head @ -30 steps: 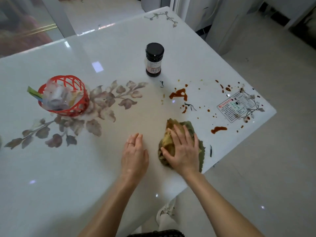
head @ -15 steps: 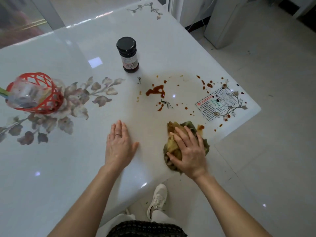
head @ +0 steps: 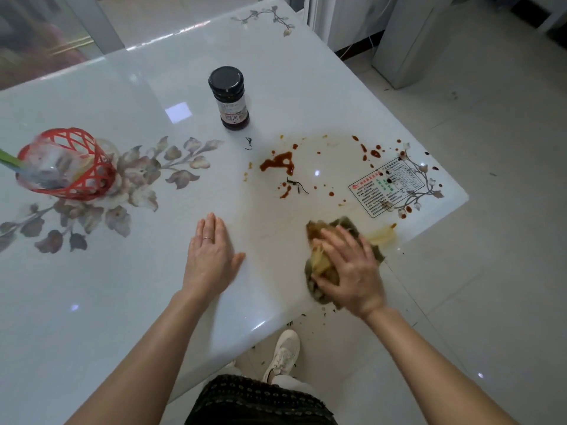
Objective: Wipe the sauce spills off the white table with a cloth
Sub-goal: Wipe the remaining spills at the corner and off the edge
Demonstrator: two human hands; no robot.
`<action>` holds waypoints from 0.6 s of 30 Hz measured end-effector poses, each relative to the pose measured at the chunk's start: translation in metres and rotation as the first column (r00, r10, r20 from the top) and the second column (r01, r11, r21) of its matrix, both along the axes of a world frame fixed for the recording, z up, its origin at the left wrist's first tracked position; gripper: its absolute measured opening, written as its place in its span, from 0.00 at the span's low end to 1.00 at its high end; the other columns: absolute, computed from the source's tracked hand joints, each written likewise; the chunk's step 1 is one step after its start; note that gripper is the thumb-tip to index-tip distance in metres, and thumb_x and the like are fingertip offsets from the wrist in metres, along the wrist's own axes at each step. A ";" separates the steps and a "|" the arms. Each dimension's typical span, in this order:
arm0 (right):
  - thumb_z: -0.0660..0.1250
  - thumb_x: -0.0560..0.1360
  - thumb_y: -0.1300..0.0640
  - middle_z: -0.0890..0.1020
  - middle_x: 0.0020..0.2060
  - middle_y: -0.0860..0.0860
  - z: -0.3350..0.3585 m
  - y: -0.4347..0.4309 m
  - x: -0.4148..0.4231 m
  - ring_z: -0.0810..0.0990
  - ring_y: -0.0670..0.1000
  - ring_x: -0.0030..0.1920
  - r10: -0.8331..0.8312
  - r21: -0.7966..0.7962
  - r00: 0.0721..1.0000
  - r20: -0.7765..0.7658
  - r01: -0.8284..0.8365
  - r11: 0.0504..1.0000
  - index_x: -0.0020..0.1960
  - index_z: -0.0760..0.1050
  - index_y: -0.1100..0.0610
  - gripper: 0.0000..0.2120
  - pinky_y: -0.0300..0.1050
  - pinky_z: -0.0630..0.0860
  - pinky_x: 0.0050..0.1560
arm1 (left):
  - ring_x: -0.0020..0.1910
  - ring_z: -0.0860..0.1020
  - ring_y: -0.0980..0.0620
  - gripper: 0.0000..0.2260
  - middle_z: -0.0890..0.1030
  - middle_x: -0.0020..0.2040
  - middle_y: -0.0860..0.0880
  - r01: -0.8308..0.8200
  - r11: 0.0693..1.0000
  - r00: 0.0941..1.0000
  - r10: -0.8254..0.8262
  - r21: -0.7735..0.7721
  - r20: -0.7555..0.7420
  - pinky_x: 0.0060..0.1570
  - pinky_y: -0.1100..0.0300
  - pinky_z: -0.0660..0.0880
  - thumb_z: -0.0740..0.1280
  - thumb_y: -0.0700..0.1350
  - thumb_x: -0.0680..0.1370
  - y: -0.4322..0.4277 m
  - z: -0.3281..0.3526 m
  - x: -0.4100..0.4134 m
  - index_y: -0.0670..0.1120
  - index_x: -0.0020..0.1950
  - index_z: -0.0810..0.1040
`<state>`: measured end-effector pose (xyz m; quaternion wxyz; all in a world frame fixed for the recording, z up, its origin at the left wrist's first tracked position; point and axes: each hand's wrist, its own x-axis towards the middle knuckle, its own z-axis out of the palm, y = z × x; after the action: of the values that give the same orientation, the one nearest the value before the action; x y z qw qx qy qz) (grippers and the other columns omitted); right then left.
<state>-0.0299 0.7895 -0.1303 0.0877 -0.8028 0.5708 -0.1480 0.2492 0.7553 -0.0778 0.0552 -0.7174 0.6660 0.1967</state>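
We press a crumpled green-and-yellow cloth [head: 320,259] flat against the glossy white worktop [head: 122,302] with our right hand [head: 349,271], its fingers [head: 337,240] spread straight over the fabric and gripping nothing. The cloth sits right at the near edge, close to the right corner and partly overhanging it. Our left hand [head: 210,259] lies palm down on the bare surface further along the same edge, fingers extended and together, well apart from the cloth.

Open worktop runs between the two hands and on towards the red-brown sauce spills [head: 277,162] in the middle of the right half. Beyond them stands a dark glass jar with a black lid [head: 230,98]. A printed label [head: 388,187] marks the right corner, and a red plastic lattice basket [head: 70,164] stands by the left edge.

Since half a second ago, the sauce dab beside the cloth has turned into a pale yellowish smear [head: 382,236]. The left hand has kept its place.
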 end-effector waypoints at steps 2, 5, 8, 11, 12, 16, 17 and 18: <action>0.55 0.76 0.32 0.69 0.75 0.50 0.003 -0.022 -0.011 0.61 0.56 0.77 -0.162 0.051 0.987 -0.005 0.162 0.986 0.72 0.70 0.51 0.32 0.66 0.55 0.75 | 0.76 0.40 0.44 0.37 0.41 0.77 0.41 0.001 1.000 1.000 -0.001 0.002 -0.011 0.75 0.50 0.45 0.59 0.55 0.79 0.001 0.001 -0.001 0.39 0.76 0.41; 0.55 0.75 0.33 0.67 0.76 0.51 0.010 -0.028 0.013 0.59 0.58 0.77 -0.327 0.084 0.945 -0.002 0.326 0.942 0.73 0.69 0.51 0.33 0.64 0.50 0.76 | 0.76 0.41 0.44 0.38 0.42 0.78 0.41 -0.005 1.000 1.000 0.005 -0.008 -0.016 0.75 0.50 0.45 0.60 0.55 0.79 0.002 0.003 -0.002 0.39 0.77 0.42; 0.57 0.74 0.34 0.66 0.76 0.50 0.014 -0.005 0.056 0.59 0.58 0.78 -0.139 0.056 0.990 -0.018 0.140 0.989 0.74 0.67 0.49 0.33 0.66 0.52 0.75 | 0.76 0.41 0.44 0.38 0.42 0.78 0.42 -0.002 1.000 1.000 0.001 -0.025 -0.015 0.75 0.50 0.46 0.59 0.56 0.79 0.003 0.001 -0.002 0.40 0.77 0.41; 0.58 0.74 0.34 0.67 0.76 0.48 0.012 -0.016 0.066 0.60 0.56 0.78 0.100 0.058 0.994 -0.045 -0.098 0.994 0.73 0.68 0.47 0.32 0.69 0.58 0.73 | 0.77 0.41 0.46 0.36 0.42 0.78 0.44 0.020 1.000 1.000 -0.020 -0.023 -0.022 0.75 0.53 0.44 0.58 0.56 0.79 0.002 0.001 0.003 0.41 0.77 0.41; 0.57 0.74 0.34 0.67 0.76 0.47 0.011 -0.030 0.066 0.60 0.56 0.78 0.127 0.065 0.990 -0.059 -0.123 0.990 0.73 0.68 0.47 0.31 0.70 0.59 0.72 | 0.77 0.41 0.47 0.35 0.42 0.78 0.44 0.024 0.999 0.999 -0.025 -0.022 -0.037 0.75 0.54 0.44 0.58 0.55 0.80 0.001 0.003 0.007 0.42 0.77 0.42; 0.53 0.74 0.33 0.66 0.76 0.48 0.015 -0.082 0.072 0.58 0.57 0.78 -0.101 0.111 0.992 -0.075 0.109 0.988 0.73 0.70 0.49 0.33 0.70 0.53 0.74 | 0.76 0.52 0.47 0.30 0.52 0.78 0.46 -0.015 1.000 0.970 0.011 -0.011 -0.242 0.72 0.57 0.54 0.61 0.43 0.78 -0.005 0.014 0.021 0.42 0.77 0.53; 0.52 0.74 0.33 0.66 0.76 0.48 0.015 -0.083 0.081 0.57 0.58 0.78 -0.142 0.120 0.987 -0.076 0.150 0.981 0.73 0.69 0.49 0.34 0.70 0.51 0.74 | 0.75 0.57 0.46 0.29 0.56 0.77 0.46 -0.065 0.997 0.950 0.050 -0.039 -0.308 0.70 0.56 0.60 0.62 0.39 0.77 -0.005 0.017 0.023 0.42 0.76 0.56; 0.52 0.74 0.33 0.65 0.77 0.49 0.015 -0.083 0.096 0.57 0.59 0.78 -0.131 0.125 0.988 -0.079 0.141 0.982 0.74 0.68 0.48 0.34 0.70 0.51 0.74 | 0.72 0.63 0.45 0.28 0.61 0.75 0.45 -0.133 0.987 0.929 0.091 -0.095 -0.358 0.67 0.55 0.64 0.62 0.36 0.75 -0.005 0.020 0.028 0.41 0.75 0.61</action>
<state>0.0656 0.7068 -0.1150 0.1096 -0.7592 0.6355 -0.0879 0.2769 0.7507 -0.0580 -0.1185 -0.7092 0.6336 0.2855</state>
